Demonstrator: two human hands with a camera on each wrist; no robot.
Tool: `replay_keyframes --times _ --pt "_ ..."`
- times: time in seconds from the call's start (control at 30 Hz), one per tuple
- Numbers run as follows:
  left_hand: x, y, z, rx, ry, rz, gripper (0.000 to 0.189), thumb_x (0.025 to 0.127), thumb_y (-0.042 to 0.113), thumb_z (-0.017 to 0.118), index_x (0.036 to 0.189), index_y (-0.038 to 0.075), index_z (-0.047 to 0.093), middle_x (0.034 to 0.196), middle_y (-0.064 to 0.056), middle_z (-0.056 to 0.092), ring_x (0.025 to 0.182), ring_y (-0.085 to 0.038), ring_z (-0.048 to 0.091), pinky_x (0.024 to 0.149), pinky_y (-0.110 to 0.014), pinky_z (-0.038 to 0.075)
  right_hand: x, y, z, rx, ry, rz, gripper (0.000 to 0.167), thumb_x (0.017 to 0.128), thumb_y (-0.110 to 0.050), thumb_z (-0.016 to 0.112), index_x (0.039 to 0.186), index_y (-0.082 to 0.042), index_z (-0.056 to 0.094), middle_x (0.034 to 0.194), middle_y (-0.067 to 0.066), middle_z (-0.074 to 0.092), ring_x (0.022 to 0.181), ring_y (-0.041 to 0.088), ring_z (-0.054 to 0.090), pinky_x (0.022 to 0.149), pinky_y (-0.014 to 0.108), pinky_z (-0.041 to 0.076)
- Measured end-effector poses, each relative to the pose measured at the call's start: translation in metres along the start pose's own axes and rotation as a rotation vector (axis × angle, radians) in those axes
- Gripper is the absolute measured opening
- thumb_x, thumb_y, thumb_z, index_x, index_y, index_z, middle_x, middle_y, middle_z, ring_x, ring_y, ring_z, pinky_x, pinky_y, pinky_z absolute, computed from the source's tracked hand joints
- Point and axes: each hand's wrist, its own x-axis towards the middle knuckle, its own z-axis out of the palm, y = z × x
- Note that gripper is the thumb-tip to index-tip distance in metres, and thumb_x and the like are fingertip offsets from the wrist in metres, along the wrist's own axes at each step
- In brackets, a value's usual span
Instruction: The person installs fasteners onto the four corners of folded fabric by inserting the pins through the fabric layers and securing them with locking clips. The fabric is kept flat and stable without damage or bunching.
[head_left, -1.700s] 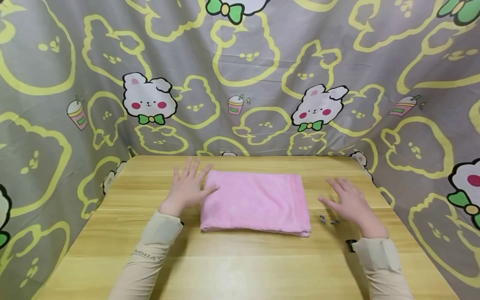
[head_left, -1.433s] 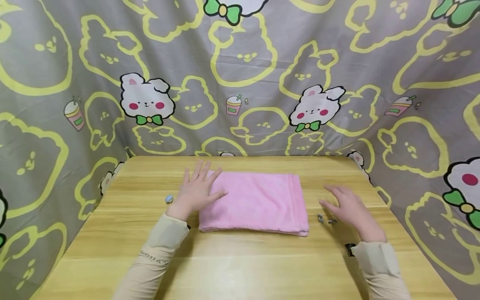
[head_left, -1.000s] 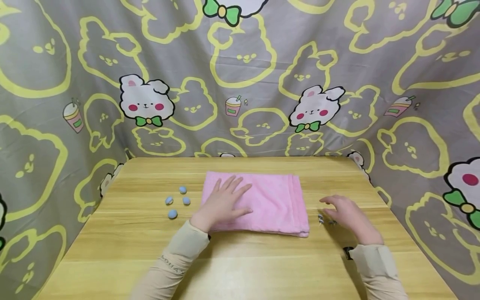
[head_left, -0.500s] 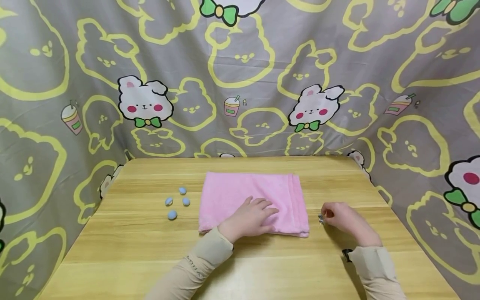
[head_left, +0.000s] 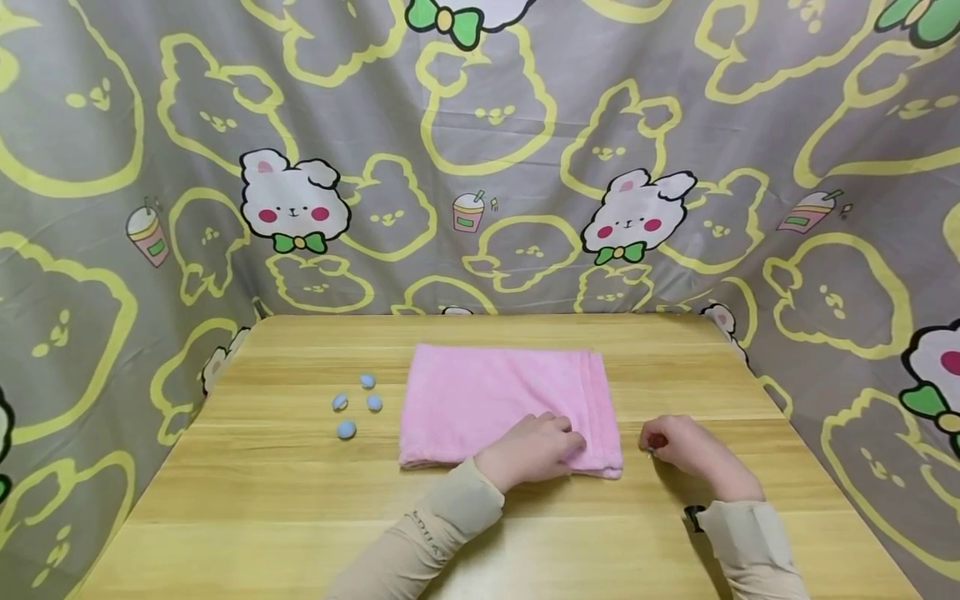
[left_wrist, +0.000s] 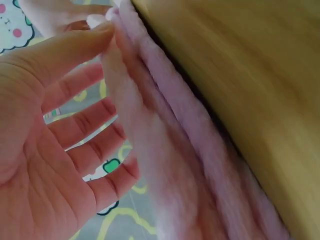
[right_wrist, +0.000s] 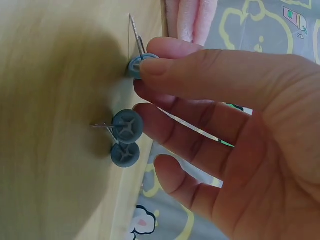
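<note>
A folded pink fleece cloth [head_left: 472,392] lies mid-table. My left hand [head_left: 528,450] reaches over its front right part; in the left wrist view the thumb and index finger pinch the top layer of the cloth [left_wrist: 150,145] at a corner, the other fingers spread behind it. Right of the cloth, low over the table, my right hand [head_left: 697,450] pinches a blue-grey fastener pin [right_wrist: 136,66] between thumb and index finger. Its round base is gripped and its thin metal points stick out. Two more fastener pins [right_wrist: 127,127] lie on the table below those fingertips.
Several small rounded blue caps [head_left: 346,429] lie on the wooden table [head_left: 262,500] left of the cloth. A grey curtain [head_left: 517,100] with cartoon rabbits hangs around the table's back and sides.
My left hand has moved right across the cloth to its front right part, uncovering the blue caps. My right hand has come down to the pins and taken hold of one.
</note>
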Motion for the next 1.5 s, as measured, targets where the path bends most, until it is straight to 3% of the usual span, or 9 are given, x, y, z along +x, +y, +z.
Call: replay_keyframes --times 0.23,0.47,0.77,0.93,1.17,1.33,1.5 --pt "0.005 0.009 -0.001 0.018 0.001 -0.018 0.025 0.081 0.042 0.075 0.095 0.026 0.063 0.089 0.01 0.058 0.08 -0.009 0.054 0.064 -0.023 0.043 0.0 0.001 0.001 0.018 -0.023 0.039 0.015 0.077 0.002 0.069 0.08 -0.012 0.065 0.072 -0.006 0.057 0.068 0.009 0.046 0.06 0.024 0.039" --pt "0.006 0.013 0.002 0.068 0.082 -0.018 0.009 0.093 0.033 0.062 0.092 0.024 0.065 0.084 0.008 0.061 0.074 -0.012 0.058 0.061 -0.025 0.045 0.001 -0.001 0.002 0.041 -0.023 0.063 0.012 0.079 -0.004 0.073 0.079 -0.012 0.063 0.071 -0.005 0.056 0.067 0.009 0.046 0.06 0.024 0.038" --pt "0.009 0.01 0.003 0.048 0.153 -0.015 0.01 0.094 0.027 0.061 0.092 0.02 0.068 0.082 0.007 0.065 0.071 -0.01 0.062 0.058 -0.024 0.048 0.001 -0.001 0.004 0.047 -0.008 0.066 0.014 0.077 -0.005 0.074 0.076 -0.012 0.061 0.068 -0.006 0.055 0.065 0.008 0.045 0.06 0.023 0.038" --pt "0.009 0.006 0.001 0.004 0.173 -0.046 0.011 0.095 0.025 0.06 0.098 0.019 0.07 0.084 0.007 0.066 0.071 -0.008 0.063 0.062 -0.022 0.05 0.002 0.002 0.006 0.031 0.004 0.061 0.014 0.077 -0.005 0.073 0.075 -0.012 0.061 0.068 -0.006 0.054 0.064 0.008 0.045 0.059 0.022 0.038" --pt "0.005 -0.001 -0.002 -0.068 0.299 -0.069 0.012 0.093 0.023 0.063 0.1 0.017 0.071 0.084 0.007 0.069 0.072 -0.007 0.065 0.068 -0.02 0.053 0.0 -0.003 0.001 0.044 0.041 0.066 0.006 0.081 -0.006 0.068 0.077 -0.01 0.064 0.069 -0.005 0.058 0.064 0.007 0.046 0.057 0.021 0.04" --pt "0.004 -0.008 -0.006 -0.143 0.348 -0.111 0.013 0.094 0.024 0.062 0.099 0.017 0.071 0.082 0.006 0.069 0.07 -0.007 0.063 0.07 -0.023 0.053 -0.001 -0.011 -0.007 0.036 0.11 0.068 0.003 0.084 -0.007 0.067 0.082 -0.007 0.065 0.071 -0.003 0.059 0.066 0.008 0.048 0.058 0.023 0.041" --pt "0.003 -0.018 -0.015 -0.279 0.389 -0.182 0.013 0.095 0.023 0.061 0.099 0.015 0.071 0.083 0.005 0.069 0.071 -0.003 0.061 0.069 -0.019 0.052 0.005 -0.024 -0.015 0.015 0.229 0.018 0.004 0.085 -0.006 0.068 0.088 -0.003 0.068 0.074 -0.002 0.064 0.067 0.007 0.054 0.058 0.024 0.045"
